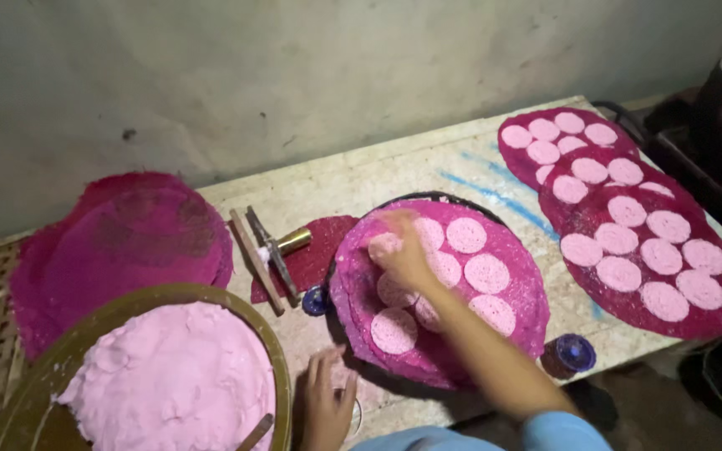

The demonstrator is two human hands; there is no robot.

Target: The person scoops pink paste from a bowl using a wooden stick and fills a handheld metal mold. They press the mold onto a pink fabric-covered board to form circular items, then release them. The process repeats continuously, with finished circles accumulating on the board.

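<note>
From the head view I see my right hand (401, 250) pressing flat, fingers spread and holding nothing, on a pink dough disc (384, 245) at ten o'clock on the round magenta tray (521, 321). My left hand (324, 405) rests open by the big bowl (282, 367) of pink dough (169, 380), at seven o'clock.

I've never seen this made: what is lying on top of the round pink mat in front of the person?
On the pink mat lie flat pale pink discs, about seven showing. The right hand rests over the middle, so anything beneath it is hidden. The left hand rests on the table.
</note>
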